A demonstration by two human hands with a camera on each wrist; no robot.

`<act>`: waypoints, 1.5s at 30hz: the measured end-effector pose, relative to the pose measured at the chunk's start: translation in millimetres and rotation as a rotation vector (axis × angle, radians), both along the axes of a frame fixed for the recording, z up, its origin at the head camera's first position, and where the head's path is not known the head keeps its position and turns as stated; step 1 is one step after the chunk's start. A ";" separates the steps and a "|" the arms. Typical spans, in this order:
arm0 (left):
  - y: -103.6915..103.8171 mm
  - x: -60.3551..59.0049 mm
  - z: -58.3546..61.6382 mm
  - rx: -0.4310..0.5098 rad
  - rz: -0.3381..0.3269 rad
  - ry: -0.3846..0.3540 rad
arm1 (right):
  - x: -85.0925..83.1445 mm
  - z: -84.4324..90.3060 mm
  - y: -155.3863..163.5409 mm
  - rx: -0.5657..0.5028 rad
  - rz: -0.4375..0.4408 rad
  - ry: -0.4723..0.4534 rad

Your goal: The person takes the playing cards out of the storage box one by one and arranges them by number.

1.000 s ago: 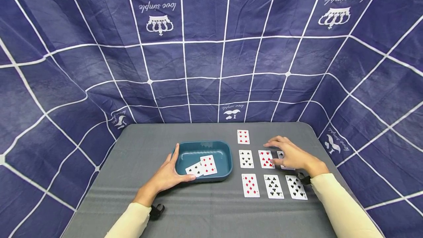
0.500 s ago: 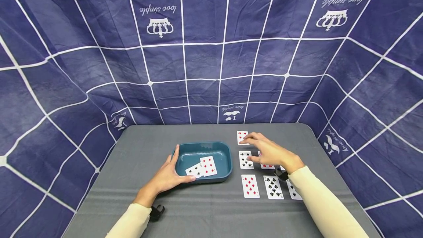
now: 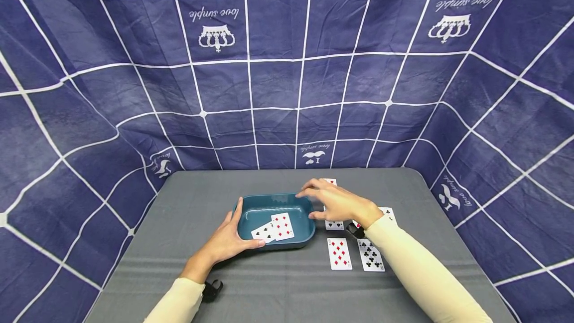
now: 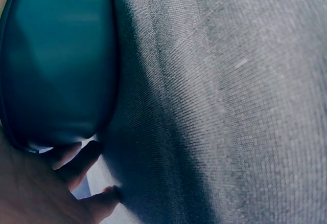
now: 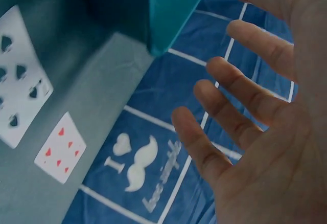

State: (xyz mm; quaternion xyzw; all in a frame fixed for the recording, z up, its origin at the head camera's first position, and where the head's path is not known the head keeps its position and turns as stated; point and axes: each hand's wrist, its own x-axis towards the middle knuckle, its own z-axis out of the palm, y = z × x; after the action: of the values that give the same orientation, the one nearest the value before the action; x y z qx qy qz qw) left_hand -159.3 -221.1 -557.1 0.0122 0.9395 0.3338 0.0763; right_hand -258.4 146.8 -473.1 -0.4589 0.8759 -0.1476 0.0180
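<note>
A teal rectangular tray (image 3: 309,236) with rounded corners stands on the grey table. Two playing cards overlap in it: a diamonds card (image 3: 282,227) over a black-suited card (image 3: 263,233). My left hand (image 3: 226,238) grips the tray's left end, thumb along the near rim; the left wrist view shows its fingers at the tray's end. My right hand (image 3: 338,202) hovers at the tray's right end with fingers spread and nothing in them. Below it lie a hearts card (image 5: 60,150) and a spades card (image 5: 20,78). Whether its fingertips touch the rim I cannot tell.
Nearer me lie a diamonds card (image 3: 339,254) and a clubs card (image 3: 371,258). Another black-suited card (image 3: 387,214) shows beyond my right sleeve (image 3: 417,263), which covers other cards. A blue patterned cloth (image 3: 278,83) hangs around the table's back and sides.
My right hand has moved left from above the right-hand cards to the tray's right end. The left hand, the tray and the cards have stayed in place.
</note>
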 end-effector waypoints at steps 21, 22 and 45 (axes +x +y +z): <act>-3.3 2.0 -2.0 0.010 -0.022 0.020 | -10.4 -7.5 -87.2 0.272 0.113 -0.142; -3.7 2.1 -2.4 0.009 -0.021 0.020 | -10.9 -8.7 -90.1 0.288 0.117 -0.146; -3.2 3.4 -2.8 0.025 -0.019 0.015 | -0.1 -26.6 -122.2 0.503 0.118 -0.015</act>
State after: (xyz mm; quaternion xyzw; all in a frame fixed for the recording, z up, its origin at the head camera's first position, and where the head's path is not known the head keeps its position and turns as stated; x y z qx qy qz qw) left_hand -155.9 -224.3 -559.9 0.0244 0.9356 0.3446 0.0722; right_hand -258.5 24.6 -499.7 -0.4891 0.8567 0.0727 0.1469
